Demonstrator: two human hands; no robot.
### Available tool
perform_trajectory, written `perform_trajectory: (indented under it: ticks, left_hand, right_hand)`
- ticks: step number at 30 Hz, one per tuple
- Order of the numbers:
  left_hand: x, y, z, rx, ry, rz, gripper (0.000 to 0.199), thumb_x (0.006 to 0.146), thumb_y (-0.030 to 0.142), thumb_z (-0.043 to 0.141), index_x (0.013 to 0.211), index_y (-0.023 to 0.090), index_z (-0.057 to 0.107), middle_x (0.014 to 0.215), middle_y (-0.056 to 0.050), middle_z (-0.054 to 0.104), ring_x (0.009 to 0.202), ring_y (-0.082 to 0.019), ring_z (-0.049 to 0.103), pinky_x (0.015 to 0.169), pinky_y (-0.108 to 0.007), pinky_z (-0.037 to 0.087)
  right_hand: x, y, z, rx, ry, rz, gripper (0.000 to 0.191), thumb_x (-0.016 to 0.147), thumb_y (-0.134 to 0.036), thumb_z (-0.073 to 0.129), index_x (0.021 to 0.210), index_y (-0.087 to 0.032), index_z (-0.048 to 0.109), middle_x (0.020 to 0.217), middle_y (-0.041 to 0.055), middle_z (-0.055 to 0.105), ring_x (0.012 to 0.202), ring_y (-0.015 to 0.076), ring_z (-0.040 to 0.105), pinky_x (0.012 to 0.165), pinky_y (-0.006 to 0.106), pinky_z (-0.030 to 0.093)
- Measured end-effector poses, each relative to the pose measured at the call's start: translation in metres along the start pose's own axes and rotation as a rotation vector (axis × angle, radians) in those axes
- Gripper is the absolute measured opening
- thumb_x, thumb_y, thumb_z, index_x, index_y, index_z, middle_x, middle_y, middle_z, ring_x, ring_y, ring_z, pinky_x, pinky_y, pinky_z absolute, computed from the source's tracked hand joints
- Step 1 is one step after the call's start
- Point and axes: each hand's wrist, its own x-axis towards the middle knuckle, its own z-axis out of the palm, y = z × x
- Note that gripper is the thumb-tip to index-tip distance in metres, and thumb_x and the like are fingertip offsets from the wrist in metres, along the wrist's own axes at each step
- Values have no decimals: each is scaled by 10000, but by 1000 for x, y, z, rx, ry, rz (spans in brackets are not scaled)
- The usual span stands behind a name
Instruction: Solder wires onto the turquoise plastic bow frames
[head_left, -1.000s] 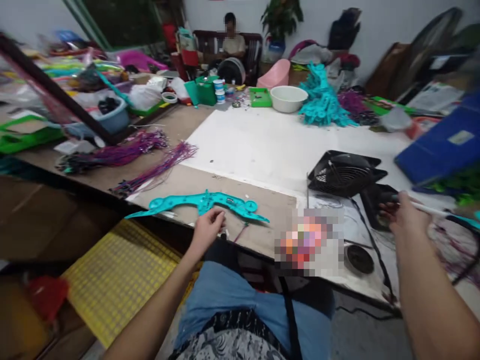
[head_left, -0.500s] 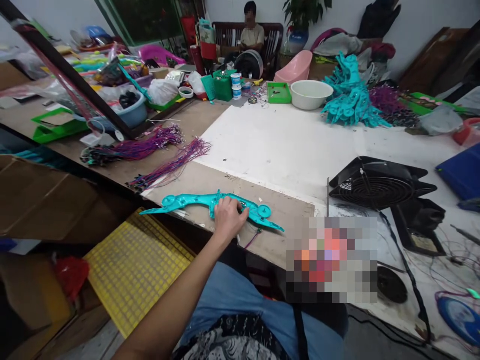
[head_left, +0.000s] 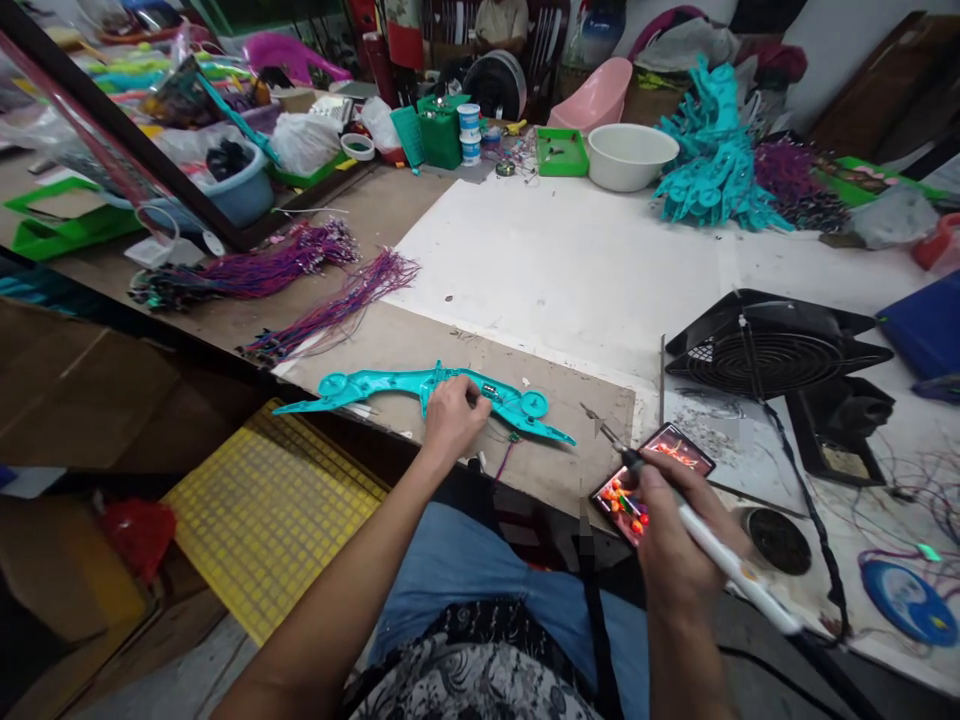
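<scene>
A turquoise bow-shaped plastic part [head_left: 382, 382] lies across the table's near edge. My left hand [head_left: 454, 415] rests at its middle, fingers curled together by a small dark component; what they pinch is too small to make out. My right hand [head_left: 679, 530] is wrapped round a white-handled soldering iron [head_left: 731, 570], whose metal tip points up-left, short of the part's right end. Beneath and behind that hand lies a phone [head_left: 686, 447] with a lit screen. A thin purple wire [head_left: 507, 458] hangs from a tiny board near the table edge.
Bundles of purple wires [head_left: 337, 300] lie at the left. A black fan [head_left: 772, 345] and a metal plate [head_left: 720, 440] are at the right. Further back stand a white basin [head_left: 630, 158], a turquoise pile [head_left: 709, 160] and a green tray [head_left: 562, 153]. A person [head_left: 502, 22] sits behind.
My right hand has come into sight at the right, holding the soldering iron. The view has tilted down slightly. My left hand stays at the turquoise part.
</scene>
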Motion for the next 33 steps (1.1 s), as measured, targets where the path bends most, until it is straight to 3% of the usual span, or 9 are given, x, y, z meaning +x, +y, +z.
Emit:
perform_trajectory:
  ticks: [5, 11, 14, 20, 33]
  left_hand:
    - [-4, -4, 2, -64, 23, 43, 146, 748, 132, 555, 878, 193, 581, 757, -8, 613, 777, -193, 562, 743, -310, 423]
    - [-11, 2, 3, 3, 73, 82, 226, 826, 236, 566, 1039, 179, 615, 828, -38, 623, 854, -223, 557, 828, -357, 422]
    - [-9, 2, 2, 57, 59, 125, 298, 841, 289, 574, 1122, 210, 632, 920, -60, 621, 918, -240, 549, 863, -373, 421]
    - [-4, 1, 1, 139, -15, 131, 286, 828, 255, 567, 1091, 204, 668, 935, -70, 628, 929, -253, 553, 847, -379, 429]
    - [-4, 1, 4, 112, 1, 112, 262, 831, 261, 567, 1065, 217, 676, 956, -59, 643, 938, -253, 543, 848, -385, 421]
  right_hand:
    - [3, -2, 24, 133, -112, 64, 229, 871, -341, 599, 1024, -194, 686, 604, -26, 617, 628, 152, 654, 630, 280, 519]
    - [7, 5, 39, 19, -273, -64, 219, 868, -372, 590, 946, -214, 721, 784, 25, 702, 699, 168, 666, 692, 305, 537]
    - [1, 5, 55, -43, -255, -89, 227, 863, -368, 591, 946, -201, 721, 781, 34, 718, 683, 176, 674, 702, 311, 547]
    - [-8, 4, 80, -42, -248, -183, 198, 874, -306, 571, 902, -187, 726, 761, 33, 729, 637, 158, 678, 666, 270, 552]
    - [-4, 4, 96, -22, -303, -369, 155, 865, -222, 574, 904, -180, 718, 827, 43, 738, 711, 151, 691, 709, 262, 555]
